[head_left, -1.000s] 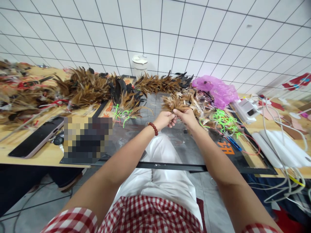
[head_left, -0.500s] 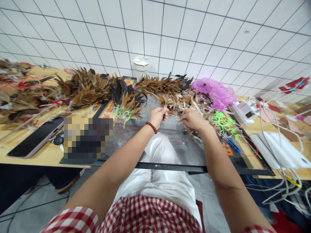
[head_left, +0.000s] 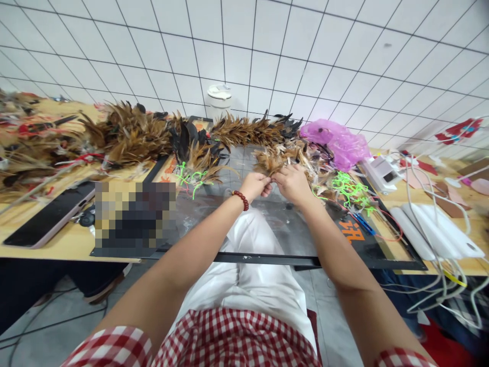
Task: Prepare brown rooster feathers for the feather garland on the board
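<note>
My left hand point(head_left: 256, 186), with a red bead bracelet point(head_left: 241, 200) at the wrist, is closed in a pinch on a small bunch of brown feathers point(head_left: 263, 162). Its fingertips meet those of my right hand point(head_left: 293, 182), which is closed too; whatever lies between its fingers is hidden. Just behind the hands is a loose pile of pale and brown feathers point(head_left: 301, 153). Beyond it runs a thick brown feather strip point(head_left: 244, 131). Left of the hands, black and brown feathers point(head_left: 194, 145) lie beside bright green cords point(head_left: 191, 178).
More green cords point(head_left: 349, 188) and a blue cutter point(head_left: 362, 223) lie to the right, below a purple plastic bag point(head_left: 336, 142). White cables point(head_left: 439, 224) cross the right side. A phone point(head_left: 49, 214) lies left; a lidded white cup point(head_left: 219, 102) stands by the tiled wall.
My right hand has moved left from the feather pile to meet my left hand. The left hand has shifted slightly right and still holds the feathers.
</note>
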